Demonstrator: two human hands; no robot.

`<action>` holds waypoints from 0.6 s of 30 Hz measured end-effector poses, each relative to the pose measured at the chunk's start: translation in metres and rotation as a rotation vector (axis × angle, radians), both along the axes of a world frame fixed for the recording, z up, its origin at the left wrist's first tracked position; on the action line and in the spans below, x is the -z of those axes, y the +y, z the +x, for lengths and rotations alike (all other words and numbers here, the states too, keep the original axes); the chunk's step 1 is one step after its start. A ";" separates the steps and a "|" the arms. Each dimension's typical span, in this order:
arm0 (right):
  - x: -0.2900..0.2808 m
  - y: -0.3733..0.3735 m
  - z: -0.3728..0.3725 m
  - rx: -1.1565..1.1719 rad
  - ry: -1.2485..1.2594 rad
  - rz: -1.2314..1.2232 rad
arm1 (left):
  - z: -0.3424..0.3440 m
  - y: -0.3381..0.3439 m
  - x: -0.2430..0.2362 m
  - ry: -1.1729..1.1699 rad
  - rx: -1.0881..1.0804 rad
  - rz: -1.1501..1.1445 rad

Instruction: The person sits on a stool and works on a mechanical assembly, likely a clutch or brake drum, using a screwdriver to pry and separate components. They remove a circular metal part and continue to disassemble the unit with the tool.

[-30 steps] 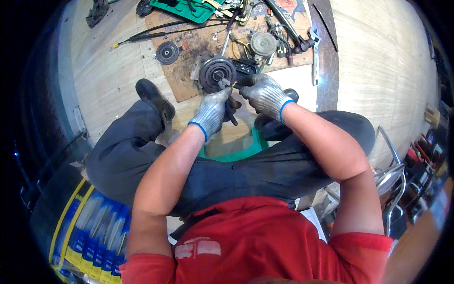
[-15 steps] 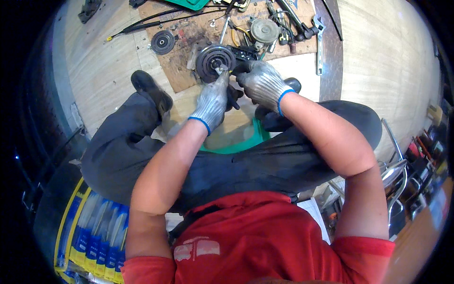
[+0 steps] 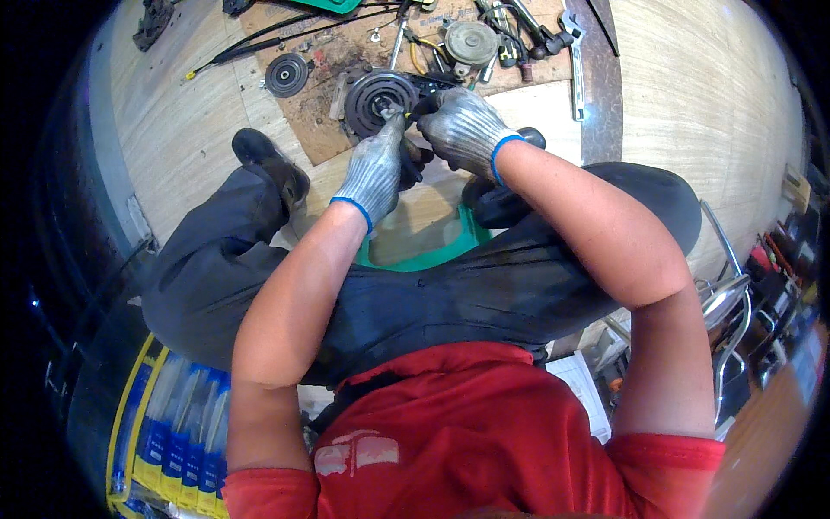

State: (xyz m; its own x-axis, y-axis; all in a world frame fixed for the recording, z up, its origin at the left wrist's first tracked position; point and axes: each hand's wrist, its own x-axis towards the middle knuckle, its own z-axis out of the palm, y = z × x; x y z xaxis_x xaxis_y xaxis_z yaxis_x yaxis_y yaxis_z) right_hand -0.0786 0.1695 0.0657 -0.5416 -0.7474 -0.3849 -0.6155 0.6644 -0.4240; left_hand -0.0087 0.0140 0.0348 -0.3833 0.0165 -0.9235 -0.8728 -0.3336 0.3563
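The step in hand looks like close two-handed work at the dark grooved wheel (image 3: 380, 95), which sits over the brown board (image 3: 313, 134). The left hand (image 3: 372, 166) has its fingers drawn together at the wheel's near right side; the right hand (image 3: 464, 130) curls its fingers just right of the wheel. I cannot tell what either grips. The next move likely calls for steady, fine finger control.

Bright, cool light here, washing over the pale floor (image 3: 700, 95) on the right, and there's a bluish glare spot at the near end of the wrench (image 3: 577, 82)! Far left sits in deep shadow. Detail between the hands (image 3: 372, 173) is soft, right-edge clutter (image 3: 769, 277) blurs, and black fisheye vignetting swallows the corners.
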 end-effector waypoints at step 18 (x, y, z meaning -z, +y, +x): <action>-0.007 -0.012 -0.018 0.193 -0.273 0.035 | -0.001 -0.011 0.000 -0.005 0.055 0.063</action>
State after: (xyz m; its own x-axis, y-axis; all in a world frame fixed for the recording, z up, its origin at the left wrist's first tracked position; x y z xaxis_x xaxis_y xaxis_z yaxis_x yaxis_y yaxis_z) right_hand -0.0963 0.1577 0.0727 -0.5452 -0.6249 -0.5588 -0.3434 0.7746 -0.5312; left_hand -0.0100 0.0027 0.0345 -0.3755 0.0952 -0.9219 -0.8921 -0.3069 0.3317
